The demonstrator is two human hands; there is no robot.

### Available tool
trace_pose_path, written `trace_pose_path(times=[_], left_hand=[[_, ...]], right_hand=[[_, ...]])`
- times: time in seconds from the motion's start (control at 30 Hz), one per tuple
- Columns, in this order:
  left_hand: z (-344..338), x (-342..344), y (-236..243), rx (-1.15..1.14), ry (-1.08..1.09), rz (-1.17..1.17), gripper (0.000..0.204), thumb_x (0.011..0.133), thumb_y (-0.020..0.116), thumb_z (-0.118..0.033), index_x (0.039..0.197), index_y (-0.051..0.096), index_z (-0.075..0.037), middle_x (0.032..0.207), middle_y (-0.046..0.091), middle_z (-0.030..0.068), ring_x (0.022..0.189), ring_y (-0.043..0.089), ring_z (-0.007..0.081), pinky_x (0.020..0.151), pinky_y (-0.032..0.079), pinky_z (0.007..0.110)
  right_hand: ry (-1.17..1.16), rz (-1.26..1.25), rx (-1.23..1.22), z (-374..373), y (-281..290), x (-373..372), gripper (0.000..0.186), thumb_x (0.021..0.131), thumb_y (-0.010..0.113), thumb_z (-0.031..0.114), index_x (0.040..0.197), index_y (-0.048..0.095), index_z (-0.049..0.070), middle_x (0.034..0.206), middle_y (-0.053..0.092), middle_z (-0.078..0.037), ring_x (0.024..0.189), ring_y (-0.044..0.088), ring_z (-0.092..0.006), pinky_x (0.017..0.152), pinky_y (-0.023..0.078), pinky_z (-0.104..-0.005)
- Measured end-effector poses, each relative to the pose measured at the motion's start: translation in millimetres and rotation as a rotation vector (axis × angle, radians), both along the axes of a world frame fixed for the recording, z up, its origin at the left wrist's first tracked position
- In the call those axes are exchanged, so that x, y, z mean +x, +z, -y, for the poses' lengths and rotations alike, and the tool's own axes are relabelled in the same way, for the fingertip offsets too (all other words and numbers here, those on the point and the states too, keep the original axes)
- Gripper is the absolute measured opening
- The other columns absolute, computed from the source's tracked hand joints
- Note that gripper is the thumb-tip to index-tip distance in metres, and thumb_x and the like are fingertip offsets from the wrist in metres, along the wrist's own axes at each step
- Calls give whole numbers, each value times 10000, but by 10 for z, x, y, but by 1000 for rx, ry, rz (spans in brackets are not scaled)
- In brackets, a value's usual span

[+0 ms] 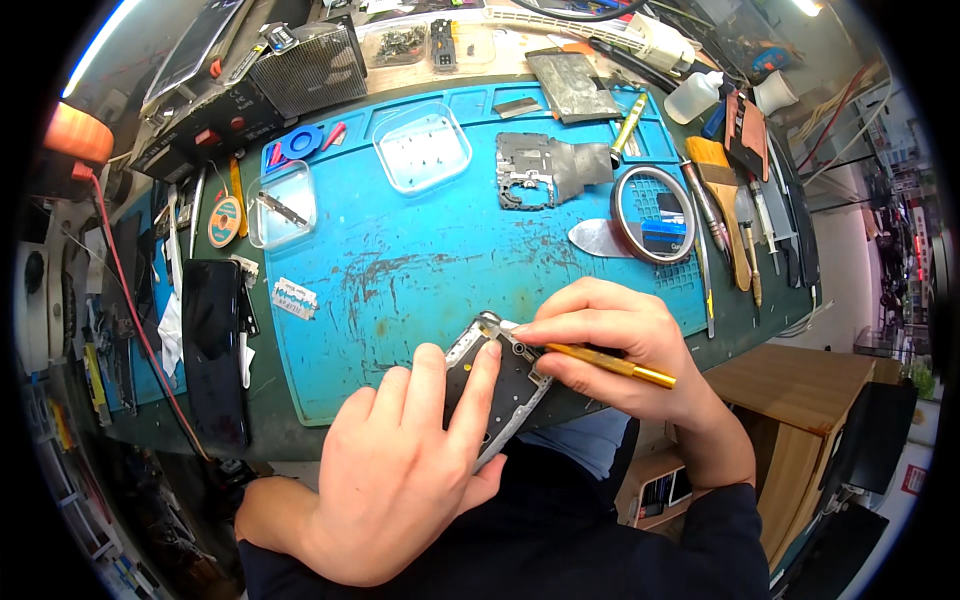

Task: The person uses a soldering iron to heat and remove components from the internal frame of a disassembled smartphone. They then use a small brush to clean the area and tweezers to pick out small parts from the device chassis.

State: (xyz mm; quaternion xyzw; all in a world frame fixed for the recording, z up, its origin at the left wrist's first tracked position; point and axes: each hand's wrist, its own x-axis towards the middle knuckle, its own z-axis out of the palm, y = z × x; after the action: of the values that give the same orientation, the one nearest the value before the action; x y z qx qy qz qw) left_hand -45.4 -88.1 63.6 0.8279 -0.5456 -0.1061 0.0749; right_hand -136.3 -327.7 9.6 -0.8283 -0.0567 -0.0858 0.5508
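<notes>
A disassembled phone frame (512, 407), dark inside with silvery edges, is tilted at the mat's front edge. My left hand (400, 455) grips it, the index finger pressing near its top corner and the thumb along the lower edge. My right hand (625, 345) is closed around a slim gold-coloured rod-like tool (628, 368), whose working end is hidden by the fingers. The right index fingertip touches the frame's top corner; whether it pinches a small part there, I cannot tell. Behind the hands lies the scuffed blue work mat (390, 315).
A clear tray (422, 185) of tiny screws and a smaller clear box (283, 235) stand on the mat. A razor blade (295, 299) lies at left, beside a black phone (215, 350). Toward the right are a dark phone inner plate (527, 160), a tape roll (617, 215) and a brush (722, 185).
</notes>
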Motion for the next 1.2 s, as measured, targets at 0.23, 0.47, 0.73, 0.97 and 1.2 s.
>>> trace_pose_path(times=[0.23,0.47,0.73,0.97,1.2], left_hand=[[-12,67,-11,-34,-23,-11,918,663,912,-402,1492,661,-96,1146,605,129,876,594,230,687,478,337],[76,-89,59,39,37,-31,997,637,954,-358,1526,618,-56,1221,585,185,926,648,305,748,549,406],[68,-85,57,32,33,-33,1011,627,958,-361,1527,619,-51,1240,589,196,949,658,311,772,560,408],[97,-88,90,63,35,-27,991,646,948,-372,1521,619,-41,1235,589,195,938,657,311,753,562,405],[102,-87,90,61,34,-23,989,647,946,-375,1517,620,-36,1226,591,192,927,657,308,743,561,403]], right_hand=[[-206,86,-56,-39,-24,-371,215,921,735,0,1127,798,-5,913,783,-133,779,763,-277,695,602,-360],[-248,248,-186,-179,-169,-576,190,893,786,10,1080,803,-17,859,796,-122,704,772,-255,631,599,-330],[-257,251,-237,-174,-169,-600,166,874,789,0,1039,801,-9,850,792,-115,694,764,-250,626,599,-332],[-253,259,-240,-166,-187,-633,190,869,779,-12,1058,797,-10,873,793,-113,716,770,-249,640,608,-334],[-262,236,-271,-200,-143,-667,215,857,784,-35,1072,791,-16,876,789,-115,696,751,-247,620,585,-328]])
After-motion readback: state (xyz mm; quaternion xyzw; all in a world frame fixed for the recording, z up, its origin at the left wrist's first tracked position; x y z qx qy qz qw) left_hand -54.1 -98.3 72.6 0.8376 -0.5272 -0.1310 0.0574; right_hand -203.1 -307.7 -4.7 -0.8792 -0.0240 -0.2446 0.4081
